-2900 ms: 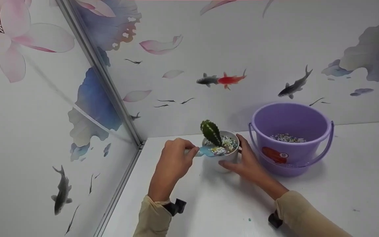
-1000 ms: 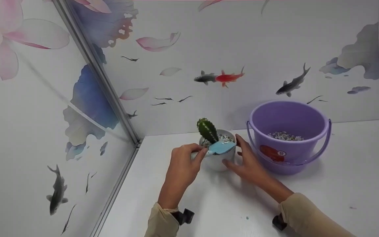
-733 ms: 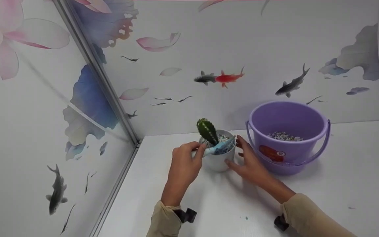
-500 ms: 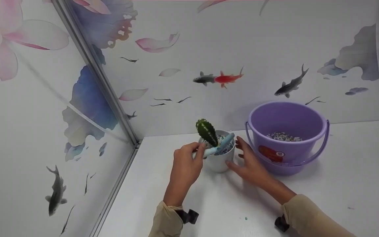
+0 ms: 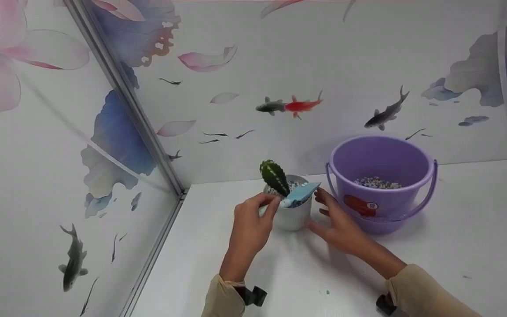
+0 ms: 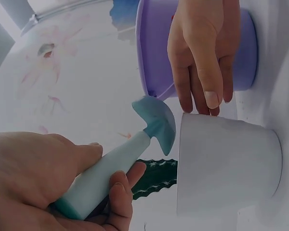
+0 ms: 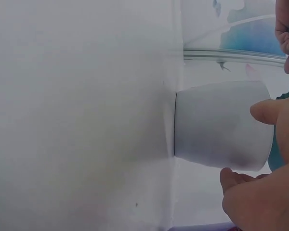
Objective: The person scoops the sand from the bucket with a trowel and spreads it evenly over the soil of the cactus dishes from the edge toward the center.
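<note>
My left hand [image 5: 252, 225] grips the pale handle of a small blue trowel [image 5: 303, 193]. The trowel's blade lies over the rim of a white pot [image 5: 294, 220], in front of a green cactus [image 5: 274, 177] that leans left among small pebbles. In the left wrist view the blade [image 6: 156, 122] is tilted, just outside the pot's mouth. Loosely spread about the pot's right side is my right hand [image 5: 342, 229], its thumb near the wall and its fingertips by the rim. The blade hides part of the pebbles.
A purple bucket [image 5: 396, 204] with pebbles [image 5: 377, 182] in its bottom stands right of the pot, close behind my right hand. The white table [image 5: 297, 273] meets printed wall panels at the back and left. A tiny green speck [image 5: 328, 292] lies near the front.
The trowel, earlier carrying pebbles over the pot, dipped and turned on edge among them; now its blade lies flatter above the rim. My right hand has shifted slightly right, loosening from the pot.
</note>
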Available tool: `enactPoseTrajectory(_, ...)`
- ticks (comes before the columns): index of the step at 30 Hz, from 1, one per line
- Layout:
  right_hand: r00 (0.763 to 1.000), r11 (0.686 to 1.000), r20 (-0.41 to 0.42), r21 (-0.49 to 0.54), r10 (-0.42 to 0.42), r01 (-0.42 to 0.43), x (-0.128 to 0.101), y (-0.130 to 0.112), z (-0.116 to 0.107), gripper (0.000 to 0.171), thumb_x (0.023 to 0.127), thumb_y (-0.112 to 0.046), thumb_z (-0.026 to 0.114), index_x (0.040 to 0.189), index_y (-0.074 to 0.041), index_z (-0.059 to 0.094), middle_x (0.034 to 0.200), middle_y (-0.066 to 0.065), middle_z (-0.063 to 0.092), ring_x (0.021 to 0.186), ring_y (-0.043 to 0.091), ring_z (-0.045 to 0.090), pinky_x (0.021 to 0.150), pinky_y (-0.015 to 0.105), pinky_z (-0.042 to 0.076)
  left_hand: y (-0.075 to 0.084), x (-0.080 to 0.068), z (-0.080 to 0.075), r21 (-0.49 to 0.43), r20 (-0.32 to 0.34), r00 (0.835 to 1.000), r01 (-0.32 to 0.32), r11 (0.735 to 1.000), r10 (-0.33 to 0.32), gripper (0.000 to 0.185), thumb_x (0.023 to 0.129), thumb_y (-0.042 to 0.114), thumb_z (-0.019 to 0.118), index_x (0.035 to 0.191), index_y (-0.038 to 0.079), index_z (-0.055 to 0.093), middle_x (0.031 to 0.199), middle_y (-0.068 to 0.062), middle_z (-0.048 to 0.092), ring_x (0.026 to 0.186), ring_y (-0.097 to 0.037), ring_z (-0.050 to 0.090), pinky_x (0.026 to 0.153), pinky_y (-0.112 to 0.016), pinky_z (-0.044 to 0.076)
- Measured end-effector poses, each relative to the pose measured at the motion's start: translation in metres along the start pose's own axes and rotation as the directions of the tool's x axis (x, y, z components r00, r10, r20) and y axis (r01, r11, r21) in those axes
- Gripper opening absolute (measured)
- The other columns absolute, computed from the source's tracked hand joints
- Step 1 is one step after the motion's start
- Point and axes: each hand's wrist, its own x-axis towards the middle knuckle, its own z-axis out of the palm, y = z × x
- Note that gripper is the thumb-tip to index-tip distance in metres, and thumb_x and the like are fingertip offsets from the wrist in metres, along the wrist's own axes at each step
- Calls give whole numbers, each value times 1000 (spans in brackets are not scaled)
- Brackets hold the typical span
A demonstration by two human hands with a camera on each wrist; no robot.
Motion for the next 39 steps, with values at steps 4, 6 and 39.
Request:
enactPoseTrajectory(4,999,1000,34,11,-12,12,-6,-4,-7,91,98,-7,79,171,-5,25,175,19,34,160,44,39,124,56,41,2,-2,2,-7,0,1000,13,1000,-13,19,107,28,71,118,15,81,115,3,82,118,-17,75,103,-41,61)
enactPoseTrajectory(6,999,1000,50,10,-9,8,-9,-7,-11,89,98,-8,80,170,-6,27,174,19,37,159,42,40,123,55,41,2,-2,2,-11,-4,1000,26,1000,-26,20,108,29,70,119,16,81,116,3,82,119,-17,74,104,-41,61)
enactPoseTrajectory(39,992,993,49,-3,-118,118,-45,-20,-67,60,103,-19,77,158,-15,53,158,4,60,146,26,59,115,25,51,-11,-3,27,-269,-12,987,154,951,-163,29,112,39,62,123,18,79,115,-3,78,85,-13,69,80,-29,59)
